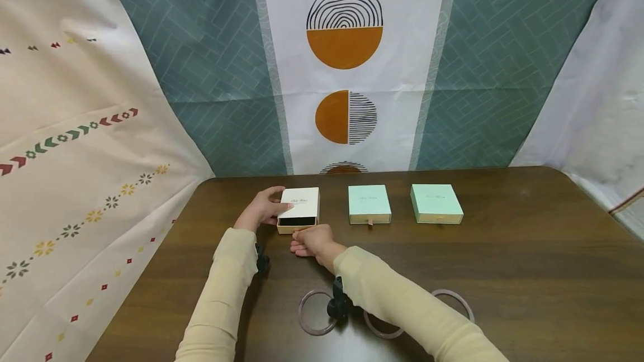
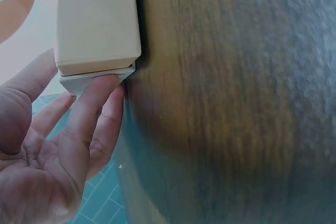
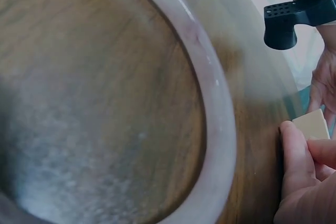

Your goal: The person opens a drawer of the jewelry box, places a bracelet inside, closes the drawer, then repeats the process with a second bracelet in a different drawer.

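A white drawer-style gift box (image 1: 303,200) with small print on its lid stands at the table's back left. Its drawer (image 1: 289,229) is partly pulled out toward the front, showing a dark inside. My left hand (image 1: 263,206) grips the box sleeve from the left, thumb on top. In the left wrist view, fingers (image 2: 79,129) press against the box's end. My right hand (image 1: 314,241) pinches the drawer's front between thumb and finger, as the right wrist view also shows at the cream drawer edge (image 3: 312,125). The pull itself is hidden.
Two mint-green drawer boxes (image 1: 369,201) (image 1: 436,201) stand in line to the right, both closed. Nearer lie pale purple bangles: one at left (image 1: 301,313), another (image 1: 384,335) and a third (image 1: 465,304) partly behind my right sleeve. Curtains hang behind the wooden table (image 1: 528,250).
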Available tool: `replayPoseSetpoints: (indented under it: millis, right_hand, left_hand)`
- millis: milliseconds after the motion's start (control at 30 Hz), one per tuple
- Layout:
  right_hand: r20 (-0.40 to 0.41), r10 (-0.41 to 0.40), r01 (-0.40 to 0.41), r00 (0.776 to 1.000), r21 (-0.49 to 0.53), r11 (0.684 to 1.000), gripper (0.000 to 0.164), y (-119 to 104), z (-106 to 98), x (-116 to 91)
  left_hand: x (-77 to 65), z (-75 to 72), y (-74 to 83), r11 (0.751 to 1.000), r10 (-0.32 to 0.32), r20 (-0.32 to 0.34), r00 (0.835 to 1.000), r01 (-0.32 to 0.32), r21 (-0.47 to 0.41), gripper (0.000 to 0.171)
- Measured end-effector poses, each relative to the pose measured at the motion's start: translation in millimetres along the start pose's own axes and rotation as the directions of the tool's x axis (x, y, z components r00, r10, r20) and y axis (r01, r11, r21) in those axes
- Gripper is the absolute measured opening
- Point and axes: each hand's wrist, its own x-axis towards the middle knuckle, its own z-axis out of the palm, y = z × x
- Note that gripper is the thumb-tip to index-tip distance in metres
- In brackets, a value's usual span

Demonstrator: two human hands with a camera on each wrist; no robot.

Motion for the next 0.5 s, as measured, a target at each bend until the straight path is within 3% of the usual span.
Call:
replayPoseSetpoints:
  millis: [500]
  right_hand:
    - [-0.017,-0.016,0.015,1.0,-0.044,0.999,0.014,1.8,0.7,-8.1]
  left_hand:
    - [-0.8,-1.0,-2.4,1.0,0.012,0.008,1.0,-0.012,0.0,0.069]
